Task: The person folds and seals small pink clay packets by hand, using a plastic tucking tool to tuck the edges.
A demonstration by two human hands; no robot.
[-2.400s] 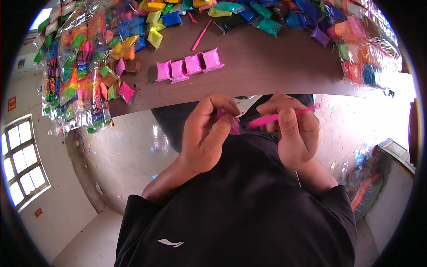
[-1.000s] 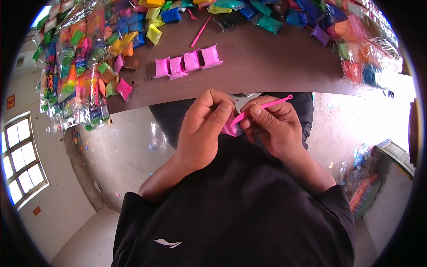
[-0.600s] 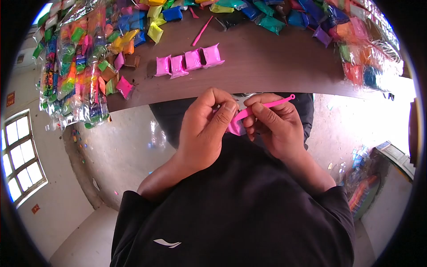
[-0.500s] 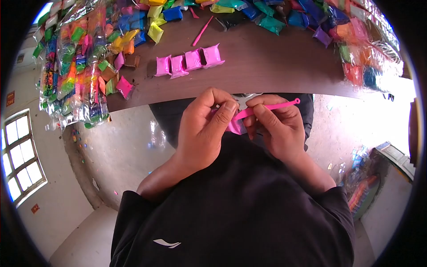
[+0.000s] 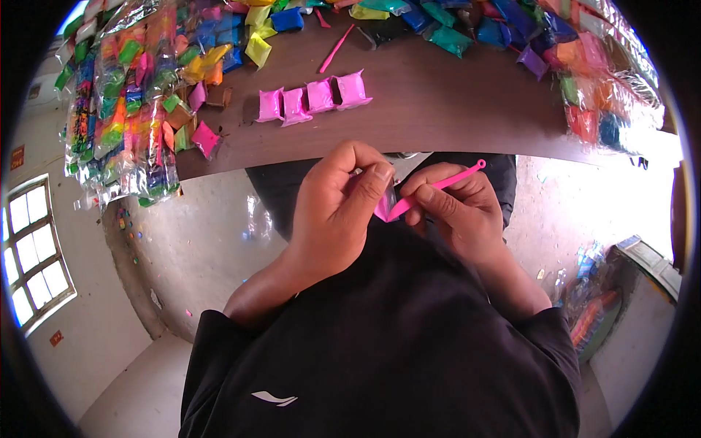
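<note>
My left hand (image 5: 338,201) is closed on a small pink packet (image 5: 382,207), mostly hidden behind its fingers and thumb. In my right hand (image 5: 458,208) a thin pink plastic modelling tool (image 5: 461,176) is pinched between thumb and fingers. Its ringed end points up and to the right, while the other end meets the packet's lower edge. Both hands are in front of the black shirt, just below the table edge. Beyond them, several pink packets (image 5: 320,96) lie in a row on the brown table (image 5: 453,109).
A second pink tool (image 5: 336,49) lies behind the row. Colourful packets in clear plastic bags (image 5: 120,109) pile up on the left, with more bagged packets (image 5: 595,95) at the right. Loose blue and green packets (image 5: 449,40) line the back.
My right hand has lowered slightly, and the tool's working end has moved down along the packet to its lower edge. The tool is tilted more steeply. My left hand stays nearly in place.
</note>
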